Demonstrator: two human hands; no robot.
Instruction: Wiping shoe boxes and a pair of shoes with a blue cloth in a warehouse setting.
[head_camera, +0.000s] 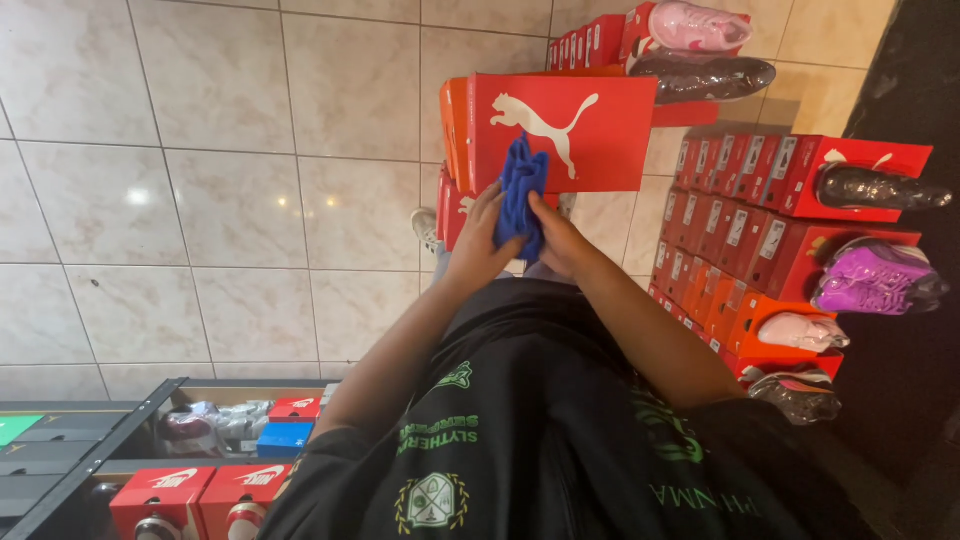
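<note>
Head view, looking down past a black shirt toward a tiled floor (230, 200). Both hands meet at chest height on a blue cloth (521, 195), bunched upright between them. Left hand (484, 235) curls round the cloth's left side, fingers closed on the folds; right hand (556, 235) presses in from the other side, thumb and fingers pinching the lower part of the bundle. Cloth sits directly in front of a red shoebox (575, 135) with a white leaping-cat mark, which rests on a stack of orange and red boxes (452, 130); cannot tell whether the cloth touches the lid. Judged soft, light and limp: it crumples wherever gripped, will not hold a shape, unlikely to slip from dry fingers, nothing fragile about it. Best taken as a wad in the palm, or by a gathered edge if it is to be spread flat. To the right, rows of red boxes (740, 165) with wrapped shoes on top, one purple (875, 275), one pink (805, 330). Lower left, a shelf (95, 450) with more red boxes and a blue box (284, 438).
</note>
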